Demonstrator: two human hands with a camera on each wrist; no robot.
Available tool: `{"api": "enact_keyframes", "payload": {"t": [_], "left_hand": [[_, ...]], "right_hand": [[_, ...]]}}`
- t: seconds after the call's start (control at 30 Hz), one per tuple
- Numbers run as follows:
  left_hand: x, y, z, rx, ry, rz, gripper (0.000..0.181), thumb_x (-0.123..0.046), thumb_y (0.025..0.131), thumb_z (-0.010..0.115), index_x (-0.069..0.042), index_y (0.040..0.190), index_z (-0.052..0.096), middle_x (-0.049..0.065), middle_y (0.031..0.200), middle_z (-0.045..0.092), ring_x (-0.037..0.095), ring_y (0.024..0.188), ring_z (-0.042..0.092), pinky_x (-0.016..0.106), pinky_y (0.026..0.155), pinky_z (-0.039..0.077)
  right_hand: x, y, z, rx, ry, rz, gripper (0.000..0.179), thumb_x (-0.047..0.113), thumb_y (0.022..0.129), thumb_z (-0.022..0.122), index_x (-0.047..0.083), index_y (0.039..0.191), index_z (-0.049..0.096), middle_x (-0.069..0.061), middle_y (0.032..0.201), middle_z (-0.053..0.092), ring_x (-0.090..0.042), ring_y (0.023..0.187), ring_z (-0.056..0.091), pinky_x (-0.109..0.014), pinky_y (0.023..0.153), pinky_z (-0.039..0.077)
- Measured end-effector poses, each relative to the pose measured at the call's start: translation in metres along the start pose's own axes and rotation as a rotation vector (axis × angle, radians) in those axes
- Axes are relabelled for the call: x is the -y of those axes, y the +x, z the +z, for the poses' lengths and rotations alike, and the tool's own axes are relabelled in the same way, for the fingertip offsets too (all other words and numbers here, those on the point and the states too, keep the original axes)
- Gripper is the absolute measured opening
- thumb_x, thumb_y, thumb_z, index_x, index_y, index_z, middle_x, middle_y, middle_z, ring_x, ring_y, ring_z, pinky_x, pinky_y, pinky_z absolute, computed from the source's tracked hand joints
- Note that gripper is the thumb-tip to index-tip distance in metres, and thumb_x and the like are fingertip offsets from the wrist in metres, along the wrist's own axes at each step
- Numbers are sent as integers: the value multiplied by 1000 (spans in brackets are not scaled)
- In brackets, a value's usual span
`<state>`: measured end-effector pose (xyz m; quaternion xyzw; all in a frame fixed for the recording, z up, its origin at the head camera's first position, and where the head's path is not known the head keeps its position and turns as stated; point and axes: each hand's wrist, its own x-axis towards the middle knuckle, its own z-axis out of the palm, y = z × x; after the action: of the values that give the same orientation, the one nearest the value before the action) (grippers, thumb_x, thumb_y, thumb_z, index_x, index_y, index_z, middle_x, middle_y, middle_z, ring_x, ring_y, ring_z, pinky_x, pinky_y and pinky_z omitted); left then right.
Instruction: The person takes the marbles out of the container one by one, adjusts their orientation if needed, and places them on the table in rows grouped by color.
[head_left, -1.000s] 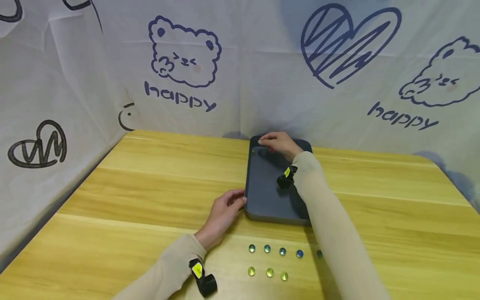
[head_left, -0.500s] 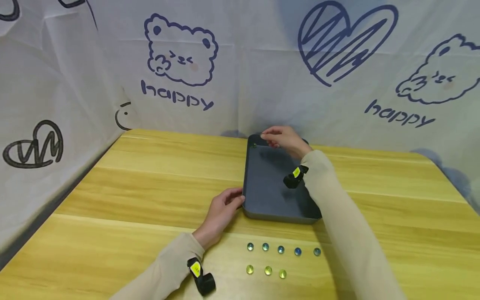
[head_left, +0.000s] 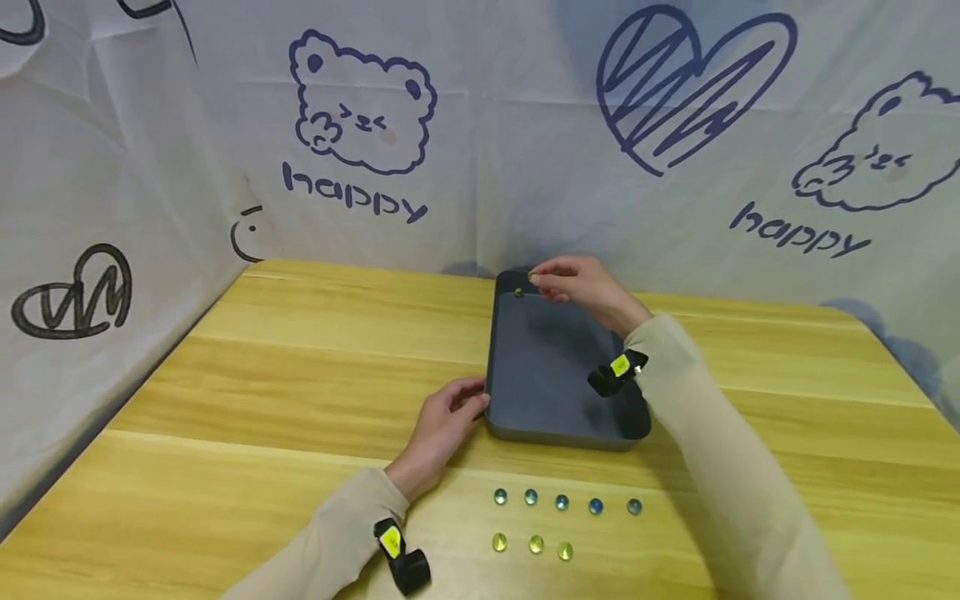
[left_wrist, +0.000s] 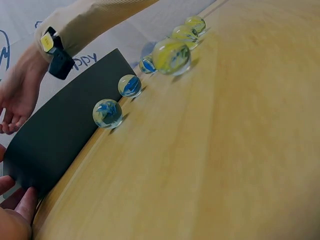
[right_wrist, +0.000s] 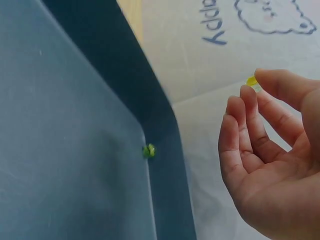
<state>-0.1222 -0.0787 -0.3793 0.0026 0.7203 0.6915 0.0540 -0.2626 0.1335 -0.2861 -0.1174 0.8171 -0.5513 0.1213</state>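
Note:
My left hand (head_left: pixel 442 429) holds the dark grey tray (head_left: pixel 555 435) by its near left corner, thumb and fingers against the outer wall. Above the tray's far end, my right hand (head_left: pixel 588 287) pinches a yellow-and-clear marble (right_wrist: pixel 251 81) between thumb and index finger, the other fingers loosely bent. One greenish-yellow marble (right_wrist: pixel 149 151) lies inside the tray at the foot of the far wall. On the table in front of the tray, several blue marbles (head_left: pixel 562 502) form a row. Nearer still is a row of three yellow marbles (head_left: pixel 536 544).
The tray stands at the back of the wood-grain table (head_left: pixel 300 367), close to a white cloth backdrop (head_left: pixel 525 167) with drawings and writing. Each sleeve carries a black wrist camera, such as the one (head_left: pixel 621 371) over the tray's right side.
My right hand has shifted to the right over the tray's far end, marble still pinched. The marble in the tray has rolled slightly right. The left hand has stayed at the corner.

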Motion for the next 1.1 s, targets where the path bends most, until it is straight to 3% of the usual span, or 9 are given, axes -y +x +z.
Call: {"api": "enact_keyframes", "payload": {"t": [0.37, 0.67, 0.83, 1.1], "left_hand": [[4, -2, -1, 1, -15, -6, 34, -9, 95, 58, 6, 126, 58, 17, 121, 61, 23, 105, 57, 33, 93, 49], [2, -1, 0, 5, -12, 6, 34, -10, 95, 58, 4, 126, 59, 16, 120, 62, 23, 105, 57, 33, 92, 49], [1, 0, 2, 16, -20, -5, 34, -10, 95, 57, 5, 126, 59, 16, 120, 62, 23, 106, 58, 33, 92, 49], [2, 0, 1, 9, -23, -4, 35, -10, 96, 57, 5, 127, 58, 17, 121, 61, 25, 108, 58, 35, 94, 49]], "right_hand": [[9, -31, 8, -1, 14, -45, 35, 20, 97, 60, -3, 124, 61, -10, 99, 62, -23, 93, 57, -36, 87, 48], [6, -72, 13, -4, -44, -55, 37, 24, 95, 64, 0, 123, 63, -13, 117, 63, -28, 102, 57, -45, 95, 46], [1, -93, 14, 17, -23, -58, 37, 21, 95, 63, -2, 124, 62, -15, 120, 61, -34, 106, 56, -52, 97, 43], [0, -105, 18, 17, -16, -68, 35, 23, 94, 65, 1, 121, 64, -12, 120, 61, -36, 112, 55, -48, 98, 45]]}}
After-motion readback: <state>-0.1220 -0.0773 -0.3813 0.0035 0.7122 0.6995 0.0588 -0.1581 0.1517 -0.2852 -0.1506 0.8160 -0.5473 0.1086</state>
